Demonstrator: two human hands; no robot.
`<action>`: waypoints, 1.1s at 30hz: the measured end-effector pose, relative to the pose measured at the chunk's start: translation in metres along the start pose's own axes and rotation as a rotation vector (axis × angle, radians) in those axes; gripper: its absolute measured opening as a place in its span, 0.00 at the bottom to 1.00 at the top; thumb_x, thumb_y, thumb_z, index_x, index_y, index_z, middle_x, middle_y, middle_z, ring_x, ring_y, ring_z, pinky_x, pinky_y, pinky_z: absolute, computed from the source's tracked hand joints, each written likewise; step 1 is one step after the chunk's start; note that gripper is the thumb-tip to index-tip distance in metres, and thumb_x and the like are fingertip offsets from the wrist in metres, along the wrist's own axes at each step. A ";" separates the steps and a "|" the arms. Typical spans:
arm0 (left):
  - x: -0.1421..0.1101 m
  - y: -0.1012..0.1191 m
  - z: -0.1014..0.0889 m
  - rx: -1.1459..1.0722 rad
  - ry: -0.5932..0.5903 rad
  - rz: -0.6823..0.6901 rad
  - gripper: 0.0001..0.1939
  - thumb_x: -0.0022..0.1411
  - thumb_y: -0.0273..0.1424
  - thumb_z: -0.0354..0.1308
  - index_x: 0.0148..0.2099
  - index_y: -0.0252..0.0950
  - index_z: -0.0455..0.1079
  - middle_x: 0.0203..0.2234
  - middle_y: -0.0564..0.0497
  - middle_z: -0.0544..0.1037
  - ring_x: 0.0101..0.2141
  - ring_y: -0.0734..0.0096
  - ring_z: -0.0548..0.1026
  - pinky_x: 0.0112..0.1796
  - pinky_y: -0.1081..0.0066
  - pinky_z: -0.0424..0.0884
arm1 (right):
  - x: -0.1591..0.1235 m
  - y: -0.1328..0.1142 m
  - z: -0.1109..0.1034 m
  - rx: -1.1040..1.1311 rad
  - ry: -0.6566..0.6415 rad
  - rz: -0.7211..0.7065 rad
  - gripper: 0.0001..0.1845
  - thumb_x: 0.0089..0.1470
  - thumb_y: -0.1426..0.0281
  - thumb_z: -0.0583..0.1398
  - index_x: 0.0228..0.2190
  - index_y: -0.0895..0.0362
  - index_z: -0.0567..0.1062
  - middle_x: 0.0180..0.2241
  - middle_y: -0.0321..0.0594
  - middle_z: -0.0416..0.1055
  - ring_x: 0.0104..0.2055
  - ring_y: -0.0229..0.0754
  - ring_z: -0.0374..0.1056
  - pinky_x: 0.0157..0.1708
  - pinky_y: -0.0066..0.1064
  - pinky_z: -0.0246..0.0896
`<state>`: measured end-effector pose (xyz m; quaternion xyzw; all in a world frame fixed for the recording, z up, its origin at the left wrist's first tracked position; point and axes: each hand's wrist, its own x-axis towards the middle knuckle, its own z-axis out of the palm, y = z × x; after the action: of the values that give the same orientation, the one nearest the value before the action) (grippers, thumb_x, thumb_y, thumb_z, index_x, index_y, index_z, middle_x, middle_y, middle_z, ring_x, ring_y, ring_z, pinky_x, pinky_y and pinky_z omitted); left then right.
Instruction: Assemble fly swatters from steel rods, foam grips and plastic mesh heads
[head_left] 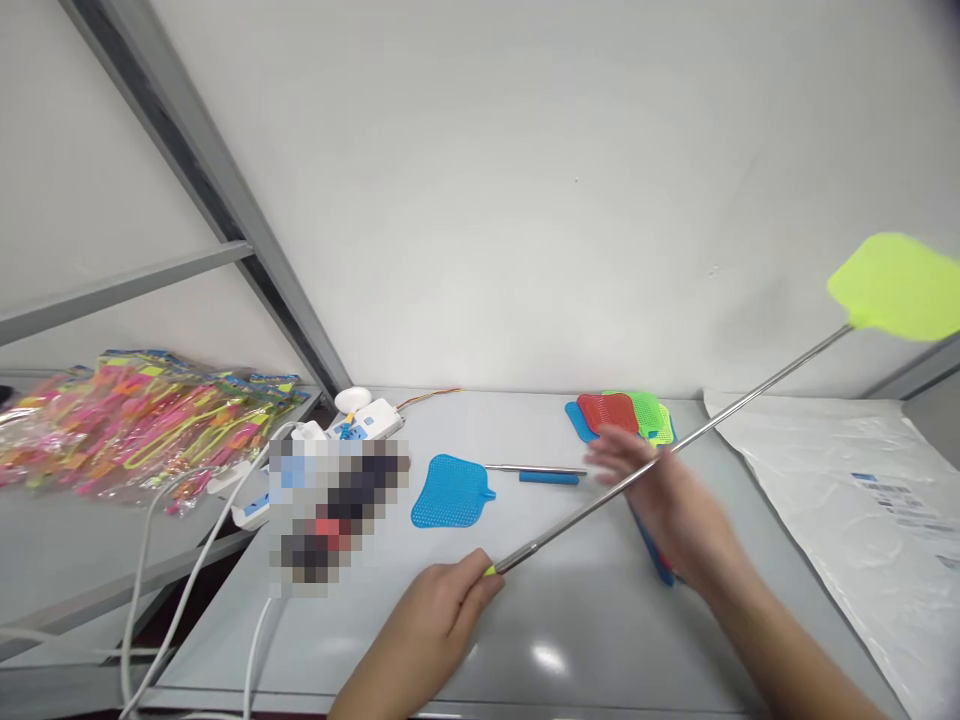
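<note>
My left hand [442, 625] is closed around the handle of a fly swatter [900, 287] with a yellow-green head. Its extended metal pole slants up to the right, raised over the table. My right hand [679, 515], blurred, has its fingers stretched out beside the pole; whether it touches the pole I cannot tell. A loose blue swatter head [454, 492] lies on the table, near a thin metal rod [536, 468] and a blue handle [549, 479]. Farther back sits a pile of red, green, yellow and blue swatter heads [611, 412]. Blue and red handles [661, 568] are partly hidden under my right hand.
A white plastic mailing bag [825, 480] covers the table's right side. At left are power strips [371, 420], white cables [142, 570] and a pixelated patch. Bagged colourful items [150, 420] lie on the neighbouring shelf, past a grey metal post [277, 290]. A wall stands behind.
</note>
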<state>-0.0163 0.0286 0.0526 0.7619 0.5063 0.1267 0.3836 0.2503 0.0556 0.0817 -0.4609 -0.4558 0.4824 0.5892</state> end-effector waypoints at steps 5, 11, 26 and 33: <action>-0.001 -0.007 -0.001 0.024 -0.010 -0.013 0.18 0.71 0.42 0.39 0.31 0.40 0.58 0.24 0.55 0.69 0.29 0.67 0.68 0.32 0.71 0.57 | 0.007 -0.006 0.004 0.175 0.202 -0.105 0.21 0.61 0.53 0.51 0.37 0.51 0.79 0.41 0.42 0.78 0.51 0.49 0.70 0.56 0.45 0.57; -0.008 -0.019 0.003 -0.014 -0.015 -0.041 0.19 0.71 0.43 0.39 0.33 0.39 0.61 0.26 0.54 0.70 0.31 0.67 0.70 0.34 0.72 0.59 | -0.009 0.009 0.021 0.077 -0.136 0.105 0.26 0.61 0.51 0.50 0.50 0.52 0.75 0.52 0.46 0.72 0.56 0.51 0.66 0.57 0.48 0.55; -0.015 -0.014 0.000 -0.089 0.023 -0.078 0.20 0.70 0.45 0.41 0.33 0.39 0.63 0.27 0.53 0.71 0.33 0.66 0.69 0.36 0.72 0.61 | -0.007 0.022 0.008 0.205 -0.157 0.182 0.29 0.58 0.48 0.54 0.53 0.52 0.72 0.55 0.47 0.69 0.57 0.52 0.65 0.57 0.49 0.57; -0.009 -0.013 0.008 -0.235 -0.018 -0.095 0.22 0.70 0.47 0.38 0.33 0.39 0.64 0.28 0.54 0.69 0.34 0.68 0.67 0.37 0.72 0.61 | 0.024 -0.001 -0.009 0.334 0.239 -0.045 0.19 0.55 0.60 0.63 0.48 0.49 0.75 0.52 0.38 0.72 0.55 0.46 0.66 0.52 0.39 0.65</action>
<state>-0.0247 0.0191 0.0393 0.6879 0.5200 0.1599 0.4805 0.2619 0.0783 0.0833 -0.4005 -0.3066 0.4799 0.7179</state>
